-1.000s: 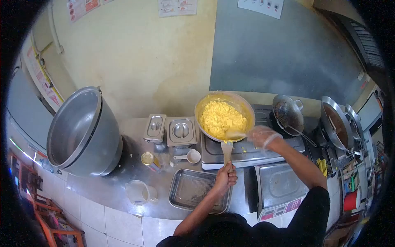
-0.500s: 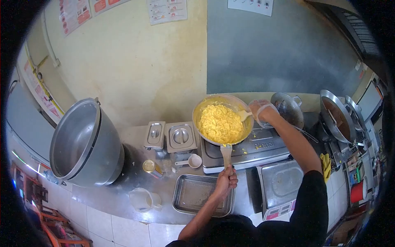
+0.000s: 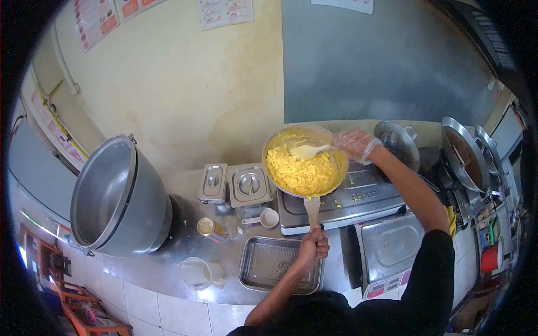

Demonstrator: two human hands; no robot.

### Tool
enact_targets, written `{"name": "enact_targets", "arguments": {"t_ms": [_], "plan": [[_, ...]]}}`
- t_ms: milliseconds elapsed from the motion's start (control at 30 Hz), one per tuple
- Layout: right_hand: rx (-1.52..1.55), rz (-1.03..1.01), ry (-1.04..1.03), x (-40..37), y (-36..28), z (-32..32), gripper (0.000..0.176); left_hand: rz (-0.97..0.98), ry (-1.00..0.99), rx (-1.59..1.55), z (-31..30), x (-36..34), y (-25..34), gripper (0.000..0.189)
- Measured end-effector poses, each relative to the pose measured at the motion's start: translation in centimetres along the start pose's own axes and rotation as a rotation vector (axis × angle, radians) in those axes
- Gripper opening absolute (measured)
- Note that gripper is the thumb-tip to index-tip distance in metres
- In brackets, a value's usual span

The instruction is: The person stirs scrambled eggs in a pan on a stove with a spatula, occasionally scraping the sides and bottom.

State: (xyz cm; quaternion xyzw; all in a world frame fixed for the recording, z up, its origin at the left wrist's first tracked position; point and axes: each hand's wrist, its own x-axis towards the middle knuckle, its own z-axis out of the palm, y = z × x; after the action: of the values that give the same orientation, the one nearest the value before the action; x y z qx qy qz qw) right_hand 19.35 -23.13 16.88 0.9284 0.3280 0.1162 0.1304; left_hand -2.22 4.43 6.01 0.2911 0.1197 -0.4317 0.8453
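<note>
A frying pan [image 3: 272,143] full of scrambled eggs [image 3: 300,173] sits on the Rinnai gas stove [image 3: 367,208]. My left hand [image 3: 312,248] is wrapped around the pan's handle at the front. In a clear plastic glove, my right hand [image 3: 354,144] grips a pale spatula [image 3: 311,150] from the right side of the pan. The spatula's blade lies against the eggs near the far part of the pan, and some of the blade is covered by them. Bits of egg lie on the stove top beside the pan.
A large grey pot [image 3: 120,196] stands on the left of the steel counter. Two lidded steel containers [image 3: 248,186], a white measuring cup [image 3: 269,218], a can [image 3: 206,227], a clear jug [image 3: 202,273] and a wire-rack tray [image 3: 244,269] are nearby. Right are a scale [image 3: 392,246] and woks [image 3: 399,147].
My right hand has drawn the spatula from the pan's right edge leftward across the far part of the eggs, which are now heaped lower in the pan. My left hand keeps its hold.
</note>
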Motion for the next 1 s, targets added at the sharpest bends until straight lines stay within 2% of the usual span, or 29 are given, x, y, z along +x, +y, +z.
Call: {"name": "enact_targets", "arguments": {"t_ms": [100, 200, 300, 400, 533, 633, 733, 833, 933, 1000], "plan": [[-0.100, 0.307, -0.418, -1.4, -1.2, -6.6, 0.012, 0.006, 0.025, 0.017, 0.2, -0.3, 0.2, 0.033], [-0.092, 0.285, -0.461, -3.0, -1.1, -7.8, 0.015, 0.006, 0.010, 0.013, 0.0, -0.2, 0.4, 0.032], [0.287, 0.362, -0.571, -3.0, -1.9, -7.1, 0.022, 0.008, 0.017, 0.036, 0.2, -0.5, 0.6, 0.032], [0.440, 0.339, -0.654, -1.9, -1.4, -4.0, 0.027, 0.004, 0.028, 0.042, 0.5, -0.6, 0.5, 0.032], [0.462, 0.207, -0.383, 0.3, -3.8, 1.4, 0.026, 0.009, 0.049, 0.045, 0.9, -0.6, 0.5, 0.032], [0.340, 0.312, -0.330, 3.1, -6.2, -0.5, 0.026, 0.024, 0.062, 0.064, 0.9, -0.7, 0.5, 0.032], [0.306, 0.332, -0.324, 4.0, -5.0, 0.4, 0.029, 0.030, 0.053, 0.059, 0.4, -0.8, 0.5, 0.032], [0.291, 0.248, -0.328, 2.5, -3.6, -1.6, 0.028, 0.042, 0.027, 0.046, 0.1, -0.5, 0.3, 0.032], [0.292, 0.363, -0.746, 1.0, -4.5, -8.6, 0.027, 0.038, 0.004, 0.019, -0.2, -0.4, 0.3, 0.032], [0.323, 0.266, -0.806, -0.2, -4.9, -9.1, 0.026, 0.031, 0.000, 0.013, -0.2, -0.4, 0.4, 0.032]]}}
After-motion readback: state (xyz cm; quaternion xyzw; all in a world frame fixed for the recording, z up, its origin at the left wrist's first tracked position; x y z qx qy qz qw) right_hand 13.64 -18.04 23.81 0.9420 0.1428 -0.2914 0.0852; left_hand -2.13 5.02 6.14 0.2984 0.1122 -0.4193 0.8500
